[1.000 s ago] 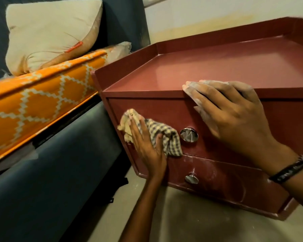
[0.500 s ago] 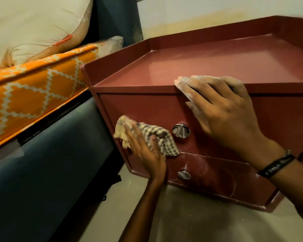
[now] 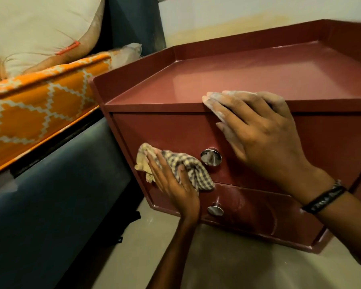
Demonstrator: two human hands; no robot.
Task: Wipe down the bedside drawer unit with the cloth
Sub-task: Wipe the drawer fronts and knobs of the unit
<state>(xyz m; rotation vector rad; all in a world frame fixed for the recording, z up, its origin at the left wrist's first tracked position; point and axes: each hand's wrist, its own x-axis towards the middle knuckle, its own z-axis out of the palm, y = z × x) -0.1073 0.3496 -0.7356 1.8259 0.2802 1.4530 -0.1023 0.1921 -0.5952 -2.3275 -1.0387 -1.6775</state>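
The dark red bedside drawer unit [image 3: 248,84] fills the frame from centre out to 3 o'clock, standing on a pale floor [image 3: 227,263]; its top is a shallow tray with a raised rim on the back and sides, and its front shows two drawers, one above the other; the upper drawer [image 3: 165,130] carries a round chrome knob [image 3: 211,156] near the centre of the frame, and the lower drawer [image 3: 258,207] a smaller chrome knob [image 3: 215,210] at about 6 o'clock from the first; the left hand [image 3: 173,182] reaches up from 6 o'clock and lies with fingers spread and the palm pressed on a bunched checked cloth [image 3: 188,167], pinning it flat against the lower left part of the upper drawer front, just to the 9 o'clock side of the upper knob; a cream part of the cloth sticks out past the fingertips towards 10 o'clock; the right hand [image 3: 256,130] comes in from 4 o'clock, open and holding nothing, its dusty fingers draped over the front edge of the unit's top and its palm flat on the upper drawer front; a black wristband [image 3: 323,200] sits on that wrist; at 9 o'clock lies a bed with an orange patterned mattress [image 3: 40,105] over a dark blue-grey frame [image 3: 61,205], close beside the unit; a cream pillow [image 3: 40,32] rests on the mattress at 10 o'clock; a pale wall [image 3: 238,15] runs behind at 12 o'clock.
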